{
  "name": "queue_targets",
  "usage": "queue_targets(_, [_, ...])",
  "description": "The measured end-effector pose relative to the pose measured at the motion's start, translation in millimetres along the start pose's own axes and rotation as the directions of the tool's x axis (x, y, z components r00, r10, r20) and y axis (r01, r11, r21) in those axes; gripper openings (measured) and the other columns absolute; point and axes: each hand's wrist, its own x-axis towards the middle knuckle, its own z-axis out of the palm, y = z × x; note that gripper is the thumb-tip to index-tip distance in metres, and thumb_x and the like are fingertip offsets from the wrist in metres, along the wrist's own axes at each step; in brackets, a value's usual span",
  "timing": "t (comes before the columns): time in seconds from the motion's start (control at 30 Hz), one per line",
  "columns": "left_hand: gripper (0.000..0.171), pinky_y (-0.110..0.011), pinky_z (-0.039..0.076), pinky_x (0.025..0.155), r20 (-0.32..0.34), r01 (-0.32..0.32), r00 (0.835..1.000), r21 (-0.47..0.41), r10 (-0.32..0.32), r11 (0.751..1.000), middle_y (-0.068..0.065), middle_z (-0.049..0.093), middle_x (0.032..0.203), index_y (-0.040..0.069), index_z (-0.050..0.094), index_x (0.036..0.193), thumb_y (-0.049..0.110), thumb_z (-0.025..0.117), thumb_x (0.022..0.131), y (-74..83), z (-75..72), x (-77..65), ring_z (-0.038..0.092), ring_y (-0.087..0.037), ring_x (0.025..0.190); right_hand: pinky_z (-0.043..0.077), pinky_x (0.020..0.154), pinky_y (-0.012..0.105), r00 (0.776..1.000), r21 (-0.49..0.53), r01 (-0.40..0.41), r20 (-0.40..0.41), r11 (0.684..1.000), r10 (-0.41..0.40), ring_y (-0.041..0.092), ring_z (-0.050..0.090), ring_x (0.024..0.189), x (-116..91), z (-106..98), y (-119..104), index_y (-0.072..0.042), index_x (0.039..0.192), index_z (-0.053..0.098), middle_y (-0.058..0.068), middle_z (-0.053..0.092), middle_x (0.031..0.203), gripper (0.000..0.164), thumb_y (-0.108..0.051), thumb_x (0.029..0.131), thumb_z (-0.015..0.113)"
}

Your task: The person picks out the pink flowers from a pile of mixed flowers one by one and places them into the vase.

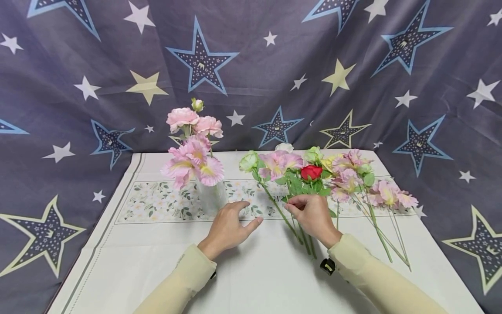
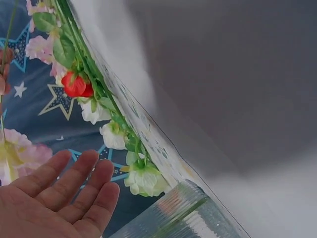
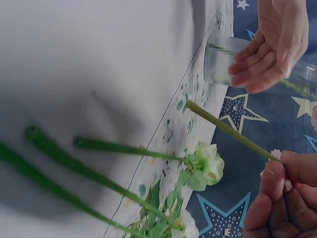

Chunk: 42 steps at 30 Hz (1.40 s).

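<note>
My right hand (image 1: 311, 213) pinches a green stem (image 3: 233, 131) between thumb and forefinger, its cut end free of the table. The stem belongs to a pink-and-yellow ruffled artificial flower (image 1: 278, 163), whose head is raised before the others. My left hand (image 1: 229, 229) holds nothing; its fingers are extended beside the ribbed clear glass vase (image 1: 211, 198). In the vase stand a ruffled pink flower (image 1: 194, 163) and light pink blooms (image 1: 182, 117) with a small bud. Below the right hand lie the stems of a red rose (image 1: 311, 172) and a pale green flower (image 1: 249, 161).
More ruffled pink flowers (image 1: 388, 194) lie at the right, stems toward the front. A white bloom (image 1: 284, 147) and a yellow one (image 1: 329, 162) lie at the back. A floral-printed band crosses the white tablecloth (image 1: 259, 274); a starry curtain (image 1: 251, 65) hangs behind.
</note>
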Motion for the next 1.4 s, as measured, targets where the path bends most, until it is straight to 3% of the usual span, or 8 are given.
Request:
queue_targets(0.23, [0.051, -0.047, 0.049, 0.102, -0.031, -0.030, 0.999, -0.066, 0.028, 0.997, -0.007, 0.072, 0.123, 0.007, 0.070, 0.126, 0.047, 0.069, 0.095, 4.6, 2.7, 4.8, 0.065, -0.030, 0.117, 0.054, 0.055, 0.025, 0.999, 0.016, 0.007, 0.039, 1.000, -0.008, 0.008, 0.067, 0.063, 1, 9, -9, -0.005, 0.085, 0.081, 0.000, 0.076, 0.077, 0.004, -0.008, 0.086, 0.084])
queue_targets(0.4, [0.039, -0.045, 0.052, 0.093, -0.060, -0.035, 0.998, -0.153, 0.026, 0.988, -0.006, 0.073, 0.113, 0.010, 0.073, 0.119, 0.043, 0.066, 0.099, 8.5, 5.3, 9.2, 0.066, -0.023, 0.108, 0.054, 0.056, 0.024, 0.998, 0.015, 0.022, 0.053, 1.000, -0.023, 0.006, 0.067, 0.064, 1, 13, -14, -0.009, 0.083, 0.081, -0.001, 0.076, 0.077, 0.004, -0.009, 0.086, 0.084])
queue_targets(0.57, [0.025, -0.047, 0.055, 0.088, -0.097, -0.040, 0.995, -0.311, 0.010, 0.949, -0.001, 0.074, 0.101, 0.011, 0.075, 0.109, 0.034, 0.068, 0.099, 13.3, 11.3, 15.3, 0.068, -0.017, 0.095, 0.053, 0.055, 0.024, 0.998, 0.003, 0.033, 0.046, 0.999, -0.034, 0.003, 0.063, 0.060, 2, 17, -18, -0.012, 0.082, 0.081, -0.005, 0.073, 0.071, 0.005, -0.009, 0.085, 0.084])
queue_targets(0.7, [0.017, -0.039, 0.058, 0.081, -0.139, -0.054, 0.990, -0.400, -0.002, 0.915, 0.002, 0.074, 0.092, 0.010, 0.076, 0.101, 0.025, 0.070, 0.099, 15.8, 19.0, 20.6, 0.069, -0.012, 0.085, 0.051, 0.052, 0.023, 0.998, 0.016, 0.046, 0.041, 0.999, -0.047, 0.001, 0.060, 0.055, 2, 20, -20, -0.011, 0.081, 0.081, -0.007, 0.070, 0.066, 0.006, -0.009, 0.084, 0.085])
queue_targets(0.87, [0.013, -0.028, 0.056, 0.072, -0.185, -0.072, 0.983, -0.438, -0.011, 0.896, 0.003, 0.075, 0.088, 0.011, 0.077, 0.097, 0.024, 0.072, 0.098, 18.8, 25.2, 23.7, 0.068, -0.010, 0.078, 0.050, 0.051, 0.023, 0.998, 0.031, 0.044, 0.052, 0.999, -0.046, 0.001, 0.058, 0.053, 1, 23, -22, -0.014, 0.078, 0.080, -0.010, 0.066, 0.062, 0.010, -0.008, 0.085, 0.084])
queue_targets(1.2, [0.013, -0.028, 0.056, 0.069, -0.192, -0.079, 0.981, -0.475, -0.016, 0.876, 0.002, 0.074, 0.086, 0.007, 0.076, 0.097, 0.019, 0.072, 0.097, 26.0, 25.8, 28.1, 0.065, -0.010, 0.074, 0.051, 0.050, 0.023, 0.995, 0.061, 0.007, 0.094, 0.998, -0.013, 0.002, 0.058, 0.053, -2, 26, -24, -0.013, 0.078, 0.080, -0.011, 0.065, 0.061, 0.010, -0.006, 0.085, 0.083])
queue_targets(1.4, [0.010, -0.026, 0.055, 0.068, -0.206, -0.079, 0.978, -0.480, -0.024, 0.874, -0.003, 0.073, 0.085, 0.004, 0.075, 0.094, 0.015, 0.075, 0.094, 28.8, 26.3, 28.4, 0.065, -0.013, 0.073, 0.053, 0.052, 0.022, 0.994, 0.059, 0.023, 0.109, 0.998, -0.029, 0.003, 0.061, 0.057, -3, 27, -24, -0.010, 0.079, 0.080, -0.005, 0.071, 0.068, 0.008, -0.005, 0.084, 0.084])
